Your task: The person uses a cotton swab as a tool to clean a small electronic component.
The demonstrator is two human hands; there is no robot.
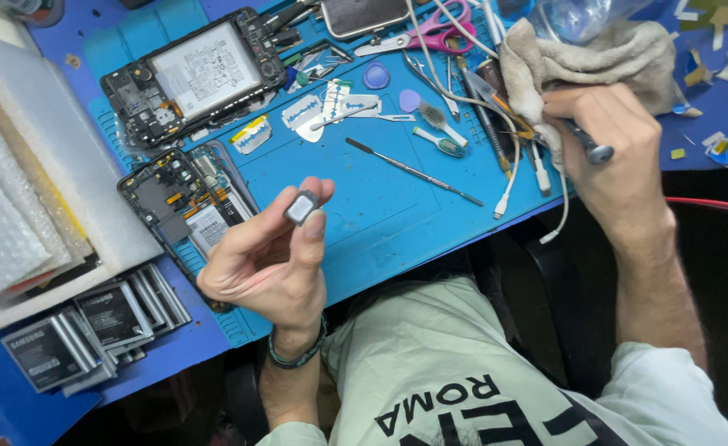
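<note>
i see my left hand [269,256] raised above the near edge of the blue mat [380,223], palm turned up, its grip closed on a small grey rectangular part [301,207]. the thumb and forefinger pinch it by its edges, with the pale flat face turned up toward the camera. its long axis runs on a slant, from lower left to upper right in the head view, and the part sits tilted rather than level.

my right hand [608,157] is at the far right edge of the mat, fist wrapped tight around a dark-handled tool [587,144] whose rounded metal end sticks out to the right of the knuckles. the hand presses against a crumpled beige cloth [587,54]; the working end of the tool is hidden under it.

on the mat, well apart from the left hand, lie two opened phones: one [203,74] with a white battery, one [184,202] just left of my thumb. a thin metal spudger [413,172] lies on a slant between the hands. pink-handled scissors [430,35] rest at the far edge, and a stack of batteries [91,326] sits on the bench at lower left.
</note>
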